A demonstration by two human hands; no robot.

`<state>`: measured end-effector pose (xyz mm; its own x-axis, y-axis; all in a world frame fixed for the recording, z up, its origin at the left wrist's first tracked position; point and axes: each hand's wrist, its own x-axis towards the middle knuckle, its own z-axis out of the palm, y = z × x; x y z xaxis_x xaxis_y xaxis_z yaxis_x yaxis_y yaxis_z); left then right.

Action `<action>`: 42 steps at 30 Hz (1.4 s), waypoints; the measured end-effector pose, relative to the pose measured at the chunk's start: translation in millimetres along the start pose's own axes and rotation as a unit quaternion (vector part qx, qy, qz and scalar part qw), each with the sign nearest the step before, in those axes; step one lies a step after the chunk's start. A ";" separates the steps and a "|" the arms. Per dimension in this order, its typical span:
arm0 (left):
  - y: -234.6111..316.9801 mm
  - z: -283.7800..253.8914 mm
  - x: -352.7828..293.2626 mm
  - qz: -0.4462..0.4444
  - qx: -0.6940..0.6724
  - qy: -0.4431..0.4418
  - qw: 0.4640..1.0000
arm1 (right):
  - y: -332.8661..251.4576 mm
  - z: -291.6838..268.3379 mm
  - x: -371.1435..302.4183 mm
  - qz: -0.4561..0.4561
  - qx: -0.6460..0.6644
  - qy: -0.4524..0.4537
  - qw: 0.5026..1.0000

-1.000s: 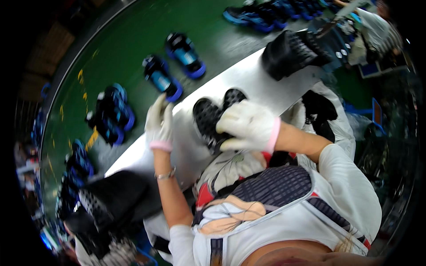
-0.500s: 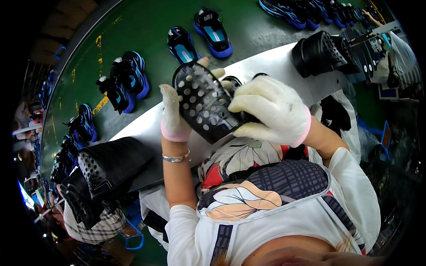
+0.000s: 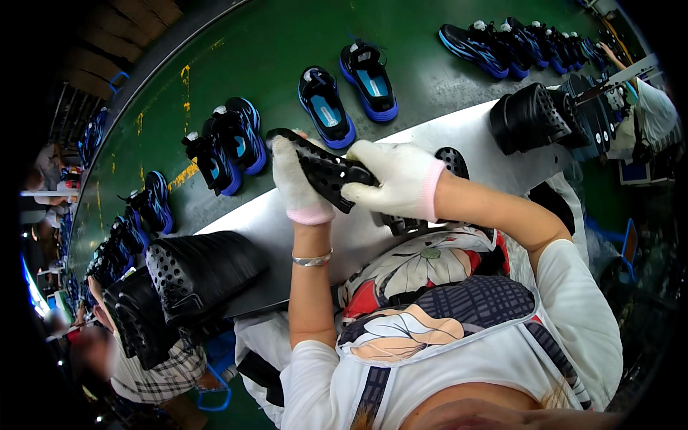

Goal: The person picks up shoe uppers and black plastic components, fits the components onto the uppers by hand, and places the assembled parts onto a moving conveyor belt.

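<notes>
Both my hands wear white knit gloves with pink cuffs. Between them is a black perforated shoe-shaped piece (image 3: 326, 170), tilted and raised over the metal ledge. My left hand (image 3: 294, 179) wraps around its left part, and my right hand (image 3: 398, 178) pinches its right end with thumb and fingers. Another black perforated piece (image 3: 452, 163) lies beyond my right wrist. One more dark piece (image 3: 403, 224) shows partly under my right hand. Past my hands, a black and blue sneaker (image 3: 326, 107) and a second sneaker (image 3: 368, 82) stand on the green surface.
A nested stack of black perforated pieces (image 3: 208, 269) lies at the left of the metal ledge (image 3: 287, 240); another stack (image 3: 527, 118) is at the right. Rows of sneakers (image 3: 233, 136) line the green surface (image 3: 272, 43). A person in plaid (image 3: 154, 376) is at lower left.
The black perforated piece has turned from showing its broad holed face to a more edge-on tilt. My right hand has shifted to grip its end. The whole view has moved slightly.
</notes>
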<state>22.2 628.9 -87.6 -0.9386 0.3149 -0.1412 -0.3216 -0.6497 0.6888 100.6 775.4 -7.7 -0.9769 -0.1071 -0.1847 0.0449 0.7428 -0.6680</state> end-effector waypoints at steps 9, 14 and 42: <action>-7.5 -20.9 30.0 -0.016 0.304 -0.036 0.952 | 35.5 -4.8 34.5 -0.041 -0.216 0.130 0.967; -32.8 -43.5 43.1 0.279 0.666 -0.124 0.681 | 54.4 -23.1 60.7 0.019 -0.253 0.076 0.964; -50.1 -15.3 93.8 -0.091 0.771 -0.104 0.622 | 35.0 8.2 187.0 0.095 -0.396 -0.144 0.902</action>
<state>-51.7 680.4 -146.2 -0.8164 0.4724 -0.3323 0.2320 0.7951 0.5603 -78.8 775.9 -71.5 -0.8676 -0.0111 -0.4971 -0.0689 0.9928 0.0982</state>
